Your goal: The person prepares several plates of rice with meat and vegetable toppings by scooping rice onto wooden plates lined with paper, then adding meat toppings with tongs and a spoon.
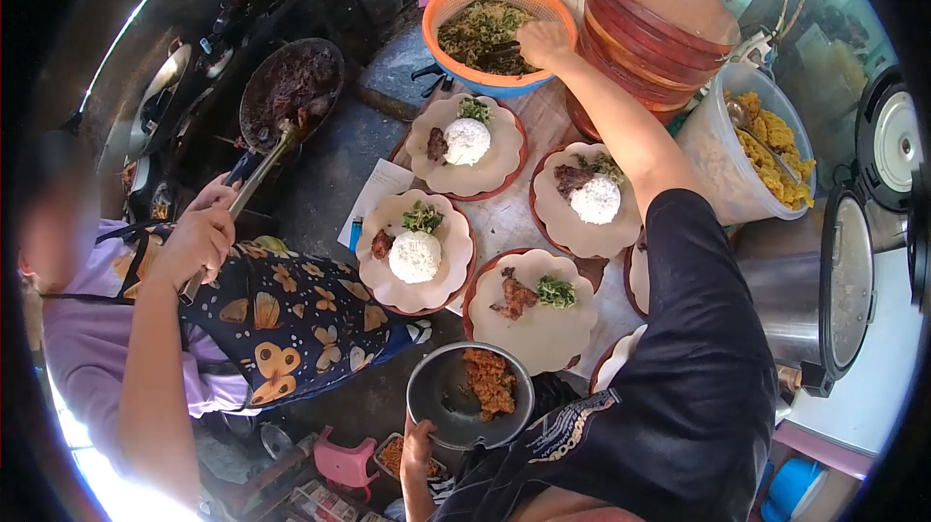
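Note:
My left hand [417,444] grips the rim of a grey bowl [441,413], which holds a heap of orange-brown food [490,383] on one side. At the back, my right hand [545,45] is closed over an orange colander [448,10] of chopped cooked greens [475,25]. Dark tongs [499,54] reach from its fingers into the greens. Nearest the bowl, a scalloped plate [529,338] carries greens and a piece of browned meat. Three more plates [441,294] bear a white rice mound [415,257], greens and dark meat.
A co-worker's hands [204,231] hold long metal tongs [257,178] at a pan of dark meat [291,95] on the left. Stacked red-brown plates [659,27], a clear tub [722,148] of yellow food and a rice cooker [795,279] stand right. More plates lie partly under my right arm.

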{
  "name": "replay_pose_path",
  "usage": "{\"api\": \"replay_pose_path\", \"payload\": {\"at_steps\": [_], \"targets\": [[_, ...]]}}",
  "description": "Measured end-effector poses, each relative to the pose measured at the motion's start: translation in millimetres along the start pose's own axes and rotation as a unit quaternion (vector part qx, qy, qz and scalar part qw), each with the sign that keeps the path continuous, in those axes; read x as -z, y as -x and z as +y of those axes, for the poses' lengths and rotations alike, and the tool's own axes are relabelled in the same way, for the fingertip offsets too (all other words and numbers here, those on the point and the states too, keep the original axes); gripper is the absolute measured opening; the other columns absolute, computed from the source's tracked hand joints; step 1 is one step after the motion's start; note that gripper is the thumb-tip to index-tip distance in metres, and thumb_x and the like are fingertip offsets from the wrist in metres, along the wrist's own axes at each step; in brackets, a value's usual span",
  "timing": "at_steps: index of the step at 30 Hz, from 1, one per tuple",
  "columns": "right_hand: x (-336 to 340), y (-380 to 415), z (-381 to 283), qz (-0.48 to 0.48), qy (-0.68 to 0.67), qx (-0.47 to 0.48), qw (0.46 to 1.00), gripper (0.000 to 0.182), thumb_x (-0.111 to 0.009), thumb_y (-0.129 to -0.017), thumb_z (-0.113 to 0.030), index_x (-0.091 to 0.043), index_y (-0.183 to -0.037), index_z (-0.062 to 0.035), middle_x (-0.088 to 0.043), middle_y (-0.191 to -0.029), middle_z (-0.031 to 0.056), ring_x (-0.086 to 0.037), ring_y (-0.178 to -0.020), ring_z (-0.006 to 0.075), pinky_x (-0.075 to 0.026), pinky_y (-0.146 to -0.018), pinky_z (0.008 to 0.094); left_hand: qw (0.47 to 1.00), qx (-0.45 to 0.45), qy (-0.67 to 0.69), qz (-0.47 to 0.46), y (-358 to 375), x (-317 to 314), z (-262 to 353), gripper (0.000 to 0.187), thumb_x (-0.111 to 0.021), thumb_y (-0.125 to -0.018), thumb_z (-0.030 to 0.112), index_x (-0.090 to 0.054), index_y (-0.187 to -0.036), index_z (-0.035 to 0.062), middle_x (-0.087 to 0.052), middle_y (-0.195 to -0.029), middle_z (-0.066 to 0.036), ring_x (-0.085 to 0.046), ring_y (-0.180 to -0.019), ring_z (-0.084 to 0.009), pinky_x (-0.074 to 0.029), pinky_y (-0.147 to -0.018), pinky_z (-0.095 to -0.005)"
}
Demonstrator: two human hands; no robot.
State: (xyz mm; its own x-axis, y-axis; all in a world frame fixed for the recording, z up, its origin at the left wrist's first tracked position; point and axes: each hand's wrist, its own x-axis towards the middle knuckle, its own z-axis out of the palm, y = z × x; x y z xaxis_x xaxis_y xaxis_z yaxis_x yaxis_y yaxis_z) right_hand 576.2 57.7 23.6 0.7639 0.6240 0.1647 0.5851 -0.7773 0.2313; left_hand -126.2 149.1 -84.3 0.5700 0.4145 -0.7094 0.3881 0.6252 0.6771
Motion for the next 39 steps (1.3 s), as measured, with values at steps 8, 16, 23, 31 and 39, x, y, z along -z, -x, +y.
{"api": "replay_pose_path", "payload": {"at_steps": [8, 16, 23, 31, 39], "targets": [[46.5, 29.5, 24.2, -0.033, -0.154, -0.151, 0.976, 0.023, -0.057, -0.078, -0.013, -0.067, -0.095, -0.0042, -0.067, -0.096, 0.0167, -0.065, -0.092, 0.0306, -0.052, -0.077, 0.0428, 0.999, 0.03, -0.022, 0.008, -2.7, -14.8, 17.5, 0.051, -0.044, -0.066, 0.001, -0.047, -0.117, 0.0021, -0.054, -0.097, -0.007, -0.051, -0.088, -0.0215, -0.043, -0.08, -0.032], [38.5, 11.8, 24.4, -0.003, -0.06, -0.108, 0.992, 0.021, -0.063, -0.076, -0.018, -0.069, -0.089, -0.0029, -0.068, -0.09, 0.0158, -0.066, -0.087, 0.0297, -0.054, -0.069, 0.0392, 1.0, 0.011, -0.016, -0.019, -12.1, -5.9, 11.0, 0.051, -0.045, -0.068, 0.001, -0.046, -0.118, 0.002, -0.054, -0.098, -0.007, -0.052, -0.088, -0.0218, -0.043, -0.081, -0.033], [38.8, 1.0, -2.6, -0.046, 0.06, -0.056, 0.996, 0.018, -0.057, -0.08, -0.011, -0.071, -0.091, -0.0089, -0.069, -0.092, 0.0098, -0.067, -0.086, 0.0238, -0.055, -0.067, 0.0365, 1.0, 0.019, -0.007, 0.014, -15.5, 6.5, 2.9, 0.047, -0.045, -0.068, 0.0, -0.048, -0.115, 0.0016, -0.055, -0.096, -0.008, -0.053, -0.085, -0.0213, -0.045, -0.077, -0.0316], [49.8, 7.4, -1.2, -0.058, -0.011, -0.021, 0.998, 0.016, -0.057, -0.077, -0.004, -0.068, -0.088, -0.0007, -0.068, -0.085, 0.0157, -0.067, -0.083, 0.0273, -0.054, -0.069, 0.0373, 0.901, -0.239, -0.357, -0.055, -21.4, 34.8, -11.1, 0.044, -0.044, -0.069, 0.0, -0.049, -0.113, 0.0016, -0.055, -0.097, -0.008, -0.053, -0.085, -0.0218, -0.044, -0.077, -0.0316], [53.6, 23.2, 27.2, 0.01, -0.092, -0.076, 0.993, 0.02, -0.066, -0.074, -0.02, -0.068, -0.085, -0.0037, -0.066, -0.08, 0.0171, -0.065, -0.08, 0.0333, -0.052, -0.069, 0.0439, 0.999, 0.032, -0.011, 0.004, -6.2, -2.6, 21.4, 0.046, -0.044, -0.069, 0.0, -0.047, -0.115, 0.0023, -0.053, -0.097, -0.008, -0.051, -0.087, -0.0219, -0.044, -0.078, -0.0335]]}}
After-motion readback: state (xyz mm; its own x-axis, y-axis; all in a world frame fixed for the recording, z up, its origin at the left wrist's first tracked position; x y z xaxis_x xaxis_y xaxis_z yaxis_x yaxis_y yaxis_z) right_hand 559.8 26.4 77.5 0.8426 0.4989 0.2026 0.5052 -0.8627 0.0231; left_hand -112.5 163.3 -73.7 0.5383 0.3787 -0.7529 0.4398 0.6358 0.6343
